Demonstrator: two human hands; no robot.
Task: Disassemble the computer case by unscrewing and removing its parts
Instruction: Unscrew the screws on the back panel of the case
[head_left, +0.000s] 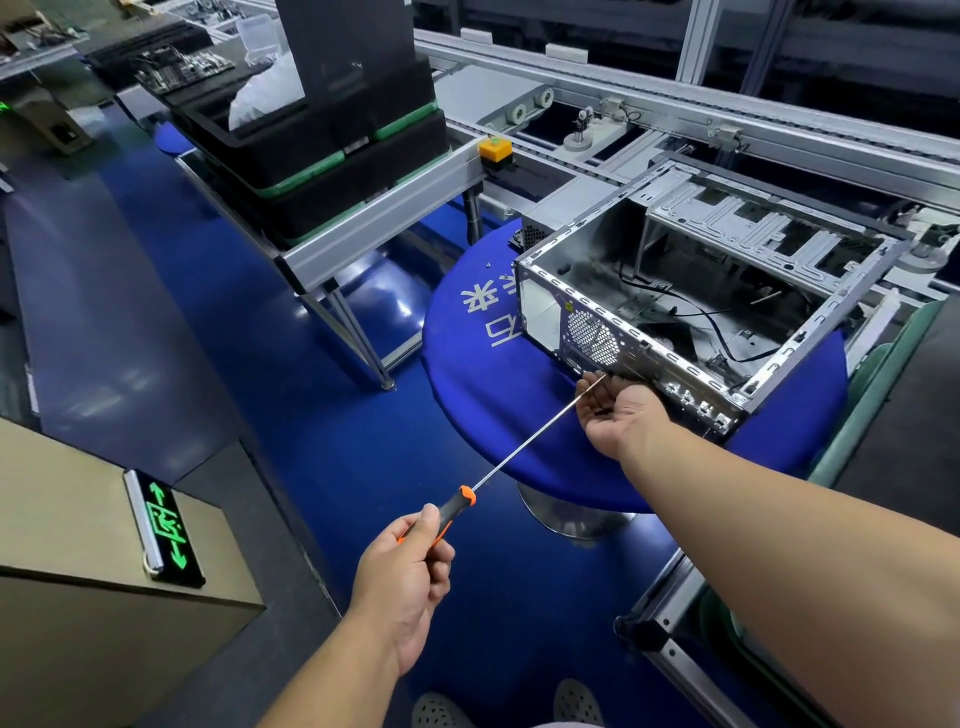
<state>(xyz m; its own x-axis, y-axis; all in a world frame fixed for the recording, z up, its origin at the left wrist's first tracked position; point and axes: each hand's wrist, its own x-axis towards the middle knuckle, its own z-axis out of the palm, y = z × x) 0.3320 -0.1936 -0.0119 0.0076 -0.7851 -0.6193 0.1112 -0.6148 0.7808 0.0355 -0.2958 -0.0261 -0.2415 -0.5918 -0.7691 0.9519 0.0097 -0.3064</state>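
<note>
An open metal computer case (696, 291) lies on its side on a round blue table (488, 364), with loose black cables inside. My left hand (405, 577) grips the orange-and-black handle of a long screwdriver (524, 447). Its thin shaft runs up and right to the rear panel of the case, the tip close to the fan grille (592, 335). My right hand (618, 410) is palm up under the tip, fingers loosely curled against the lower edge of the rear panel. Whether it holds a screw is not visible.
A conveyor line of aluminium rails (649, 104) runs behind the case, with a yellow button box (494, 148). Stacked black trays with green edges (322, 150) sit on a frame at the left. A cardboard box (93, 571) with a green exit sign (166, 525) stands at lower left.
</note>
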